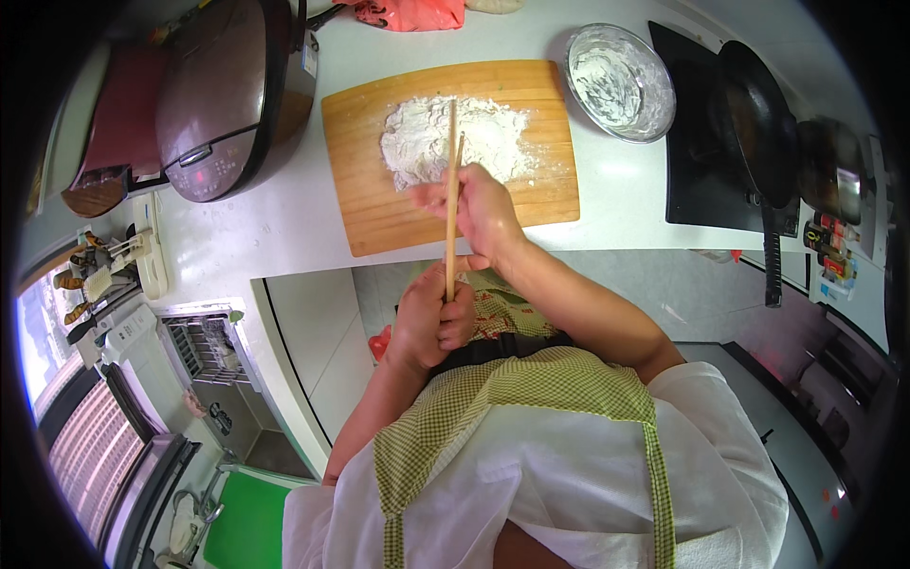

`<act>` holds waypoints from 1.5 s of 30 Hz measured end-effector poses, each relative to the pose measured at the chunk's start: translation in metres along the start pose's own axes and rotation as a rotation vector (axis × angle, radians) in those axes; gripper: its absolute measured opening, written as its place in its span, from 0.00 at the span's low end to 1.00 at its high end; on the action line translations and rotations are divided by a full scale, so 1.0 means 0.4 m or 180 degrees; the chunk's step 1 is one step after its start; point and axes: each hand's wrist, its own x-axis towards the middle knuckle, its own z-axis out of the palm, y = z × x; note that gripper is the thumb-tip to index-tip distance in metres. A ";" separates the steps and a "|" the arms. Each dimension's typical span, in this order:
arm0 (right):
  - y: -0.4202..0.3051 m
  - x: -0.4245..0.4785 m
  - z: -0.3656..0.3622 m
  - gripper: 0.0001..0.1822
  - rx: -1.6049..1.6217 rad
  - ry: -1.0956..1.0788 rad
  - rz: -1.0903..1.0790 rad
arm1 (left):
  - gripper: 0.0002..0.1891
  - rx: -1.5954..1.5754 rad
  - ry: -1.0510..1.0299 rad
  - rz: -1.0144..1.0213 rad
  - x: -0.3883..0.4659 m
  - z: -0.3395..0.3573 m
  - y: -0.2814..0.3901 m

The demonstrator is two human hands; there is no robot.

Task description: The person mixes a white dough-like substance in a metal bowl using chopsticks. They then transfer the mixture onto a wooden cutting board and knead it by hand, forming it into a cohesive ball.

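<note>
My left hand is closed around the lower end of a pair of wooden chopsticks, which point away from me. Against their upper part rests my right hand, its fingers spread and slightly blurred; whether it grips them is not plain. Beyond both hands a heap of floury dough lies on a wooden board, with loose flour scattered to its right. A clear bowl coated inside with flour stands right of the board.
A rice cooker stands left on the white counter. At the right, a black wok and a metal pot are by the black cooktop. A red plastic bag lies at the back. The sink is lower left.
</note>
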 end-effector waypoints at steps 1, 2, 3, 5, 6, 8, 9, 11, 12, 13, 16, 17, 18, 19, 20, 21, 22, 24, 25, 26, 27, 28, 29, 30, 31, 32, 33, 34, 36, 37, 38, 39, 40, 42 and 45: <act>0.007 -0.005 -0.001 0.13 -0.0147 -0.0014 0.0059 | 0.23 -0.0252 -0.0212 -0.0043 0.004 -0.010 0.000; 0.016 0.018 -0.022 0.13 -0.0129 -0.0143 0.0043 | 0.24 -0.0504 -0.0424 -0.0087 0.011 -0.027 -0.002; 0.010 0.031 -0.025 0.12 -0.0050 -0.0119 0.0006 | 0.25 -0.0759 -0.0631 -0.0122 0.015 -0.040 -0.004; -0.003 0.057 -0.029 0.12 0.0110 -0.0070 -0.0071 | 0.23 -0.1073 -0.1012 -0.0163 0.017 -0.052 -0.006; -0.014 0.066 -0.030 0.11 0.0278 -0.0206 -0.0063 | 0.23 -0.1227 -0.1204 -0.0190 0.019 -0.056 -0.008; -0.010 0.065 -0.031 0.11 0.0359 -0.0131 -0.0017 | 0.22 -0.1447 -0.1365 -0.0232 0.019 -0.064 -0.017; -0.012 0.061 -0.028 0.12 0.0393 -0.0091 0.0004 | 0.21 -0.1560 -0.1450 -0.0253 0.019 -0.066 -0.021; -0.004 0.036 -0.026 0.13 0.0371 -0.0057 0.0024 | 0.20 -0.1263 -0.1237 -0.0240 0.014 -0.062 -0.020; -0.002 0.023 -0.022 0.14 0.0362 -0.0041 0.0036 | 0.19 -0.1115 -0.1128 -0.0233 0.010 -0.059 -0.018; -0.004 0.017 -0.022 0.14 0.0211 -0.0051 0.0007 | 0.20 -0.0795 -0.0846 -0.0212 0.006 -0.050 -0.015; -0.012 0.021 -0.025 0.13 -0.0167 -0.0016 -0.0121 | 0.20 -0.0077 -0.0205 -0.0144 -0.009 -0.012 -0.007; -0.016 0.045 -0.029 0.12 -0.0247 0.0042 -0.0192 | 0.20 -0.0001 -0.0131 -0.0118 -0.013 -0.004 -0.007; -0.019 0.056 -0.024 0.11 -0.0323 0.0097 -0.0260 | 0.19 0.0077 -0.0052 -0.0092 -0.015 0.000 -0.007; -0.013 0.055 -0.022 0.10 -0.0280 0.0063 -0.0234 | 0.19 0.0090 -0.0075 -0.0064 -0.017 -0.003 -0.008; -0.005 0.051 -0.019 0.10 -0.0238 0.0029 -0.0208 | 0.19 0.0103 -0.0099 -0.0036 -0.019 -0.006 -0.010; -0.003 0.040 -0.011 0.10 -0.0204 -0.0002 -0.0183 | 0.19 0.0112 -0.0129 -0.0007 -0.018 -0.009 -0.012; 0.003 0.023 -0.003 0.11 -0.0176 -0.0014 -0.0141 | 0.19 0.0102 -0.0075 0.0034 -0.016 -0.010 -0.013; 0.010 -0.012 0.011 0.13 -0.0124 -0.0036 -0.0059 | 0.19 0.0083 0.0030 0.0118 -0.011 -0.010 -0.011; 0.009 -0.007 0.006 0.14 -0.0186 -0.0073 -0.0052 | 0.19 0.0186 0.0132 0.0182 -0.011 -0.004 -0.009; 0.007 0.002 -0.005 0.14 -0.0248 -0.0110 -0.0044 | 0.18 0.0290 0.0234 0.0246 -0.013 0.005 -0.006; 0.007 0.009 -0.010 0.15 -0.0307 -0.0150 -0.0034 | 0.18 0.0394 0.0343 0.0310 -0.014 0.011 -0.005; 0.007 0.015 -0.012 0.16 -0.0467 -0.0155 -0.0290 | 0.18 0.0648 0.0523 0.0438 -0.011 0.012 -0.005; 0.007 0.019 -0.013 0.16 -0.0625 -0.0159 -0.0546 | 0.18 0.0902 0.0703 0.0564 -0.008 0.013 -0.007; 0.006 0.022 -0.016 0.17 -0.0781 -0.0158 -0.0803 | 0.18 0.1159 0.0881 0.0685 -0.005 0.014 -0.008; 0.008 0.022 -0.020 0.17 -0.0885 -0.0181 -0.0878 | 0.18 0.1312 0.0915 0.0745 -0.002 0.011 -0.011; 0.011 0.020 -0.025 0.17 -0.0989 -0.0203 -0.0953 | 0.17 0.1465 0.0948 0.0805 0.002 0.008 -0.014; 0.015 0.019 -0.029 0.18 -0.1093 -0.0227 -0.1030 | 0.17 0.1619 0.0981 0.0866 0.004 0.006 -0.016; 0.022 0.015 -0.031 0.18 -0.1078 -0.0277 -0.0963 | 0.17 0.1524 0.0851 0.0834 0.006 0.006 -0.014; 0.033 0.007 -0.033 0.18 -0.1049 -0.0376 -0.0827 | 0.17 0.1330 0.0591 0.0771 0.010 0.007 -0.008; 0.031 0.011 -0.034 0.17 -0.0975 -0.0382 -0.0777 | 0.16 0.1406 0.0681 0.0776 0.012 0.008 -0.012; 0.026 0.018 -0.036 0.17 -0.0901 -0.0387 -0.0727 | 0.16 0.1483 0.0770 0.0780 0.017 0.011 -0.020; 0.014 0.023 -0.031 0.16 -0.0822 -0.0391 -0.0678 | 0.16 0.1563 0.0861 0.0783 0.018 0.013 -0.024; -0.002 0.031 -0.026 0.16 -0.0777 -0.0275 -0.0600 | 0.16 0.1454 0.0760 0.0715 0.010 0.018 -0.022; -0.038 0.043 -0.014 0.15 -0.0679 -0.0037 -0.0447 | 0.17 0.1245 0.0556 0.0577 -0.011 0.033 -0.012; -0.030 0.049 -0.014 0.14 -0.0260 0.0015 -0.0281 | 0.15 0.0497 0.0316 0.0403 -0.010 0.024 -0.002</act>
